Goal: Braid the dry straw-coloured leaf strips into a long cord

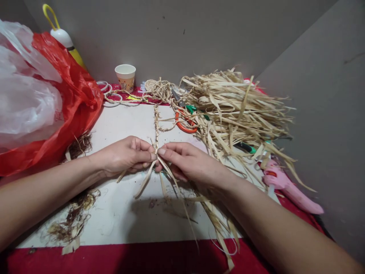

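Observation:
A thin braid of straw-coloured dried strips (156, 127) runs from the far edge of the white board (114, 205) down to my fingers. My left hand (132, 154) pinches the braid's lower end between thumb and forefinger. Close against it, my right hand (182, 158) grips the same end, its thumb on the strips. Several loose strands (146, 180) fan out below both hands toward me. To the right of the braid lie scissors with an orange-red handle loop (186, 127).
A large heap of dried strips (239, 106) fills the back right, near a pink glue gun (288, 186). A paper cup (125, 78) stands at the back. Red and white plastic bags (76, 102) crowd the left, with brown fibre scraps (71, 220) below. Grey walls (199, 34) rise behind.

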`<state>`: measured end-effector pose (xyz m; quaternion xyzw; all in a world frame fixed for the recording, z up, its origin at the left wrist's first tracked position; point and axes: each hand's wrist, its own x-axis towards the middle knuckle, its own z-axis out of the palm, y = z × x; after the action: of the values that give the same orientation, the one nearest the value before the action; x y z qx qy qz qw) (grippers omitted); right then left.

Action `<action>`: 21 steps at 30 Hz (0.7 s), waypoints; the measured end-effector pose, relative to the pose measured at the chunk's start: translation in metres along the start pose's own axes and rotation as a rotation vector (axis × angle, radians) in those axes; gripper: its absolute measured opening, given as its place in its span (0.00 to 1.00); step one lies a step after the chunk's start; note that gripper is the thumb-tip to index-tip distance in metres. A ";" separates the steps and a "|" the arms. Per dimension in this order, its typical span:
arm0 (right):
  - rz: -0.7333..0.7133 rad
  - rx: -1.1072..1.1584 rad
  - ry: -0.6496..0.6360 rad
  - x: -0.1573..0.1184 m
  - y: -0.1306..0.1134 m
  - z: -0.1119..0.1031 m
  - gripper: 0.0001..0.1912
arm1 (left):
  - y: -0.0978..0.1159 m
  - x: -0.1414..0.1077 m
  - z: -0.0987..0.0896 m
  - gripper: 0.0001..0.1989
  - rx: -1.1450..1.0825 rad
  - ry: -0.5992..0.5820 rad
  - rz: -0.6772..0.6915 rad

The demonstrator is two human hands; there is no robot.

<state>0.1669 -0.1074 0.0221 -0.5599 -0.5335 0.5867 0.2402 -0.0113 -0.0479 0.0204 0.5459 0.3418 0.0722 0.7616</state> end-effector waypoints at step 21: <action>0.135 0.229 -0.056 0.009 0.006 0.010 0.13 | 0.012 -0.012 0.013 0.13 0.849 0.198 0.136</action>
<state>0.1575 -0.1049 0.0113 -0.5470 -0.4305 0.6740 0.2475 -0.0098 -0.0595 0.0384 0.8222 0.3758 0.0270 0.4267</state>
